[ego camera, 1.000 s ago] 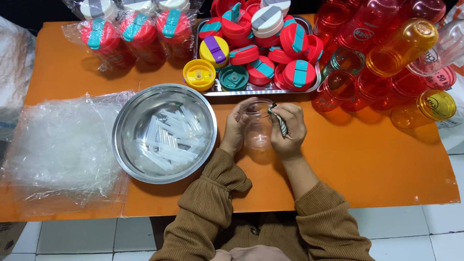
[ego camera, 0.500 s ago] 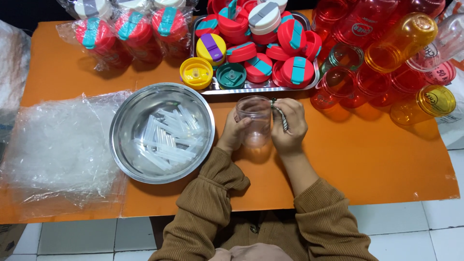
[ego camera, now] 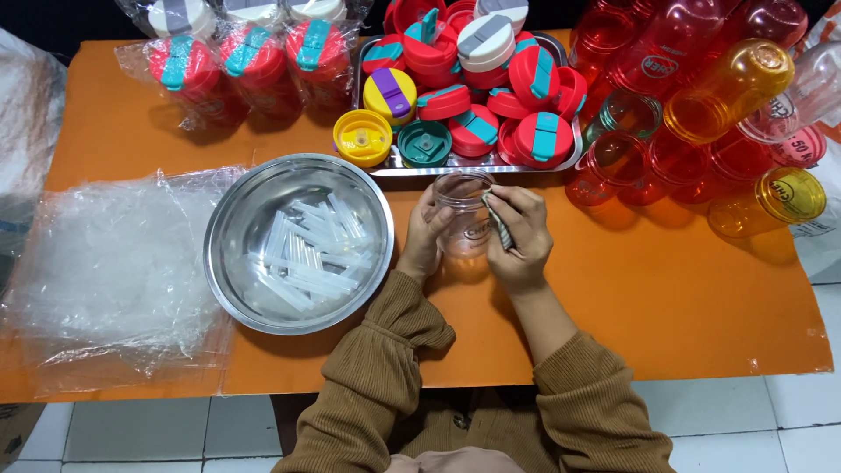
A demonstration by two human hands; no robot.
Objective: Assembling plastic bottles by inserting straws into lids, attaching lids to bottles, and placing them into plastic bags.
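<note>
The clear plastic bottle [ego camera: 464, 215] stands upright on the orange table [ego camera: 666, 289], mouth up, between the two hands and just in front of the metal tray [ego camera: 574, 158] of coloured lids. Judged from its thin, see-through wall, the bottle is light, fairly stiff but liable to flex under a hard squeeze, and smooth enough to slip; it would tip easily when empty. The best hold is around the mid-body with fingers on opposite sides, which is how it is held here. The left hand [ego camera: 425, 236] is cupped against the bottle's left wall, fingers curled partway closed around it and touching it, thumb toward the rim. The right hand [ego camera: 519, 236] presses on the right wall, its fingers closed on a small folded strip [ego camera: 499, 221], grey-green with a pattern, that lies between the fingertips and the bottle; what the strip is cannot be told. Both wrists are low over the table, forearms in brown ribbed sleeves converging from the near edge, elbows bent. To the left of the left fingers, near but apart, sits a steel bowl [ego camera: 229, 254] holding clear plastic straws [ego camera: 307, 254]; beyond it lies a pile of clear plastic bags [ego camera: 105, 254]. To the right of the right fingers, well apart, lie red and orange bottles [ego camera: 701, 149] on their sides.
</note>
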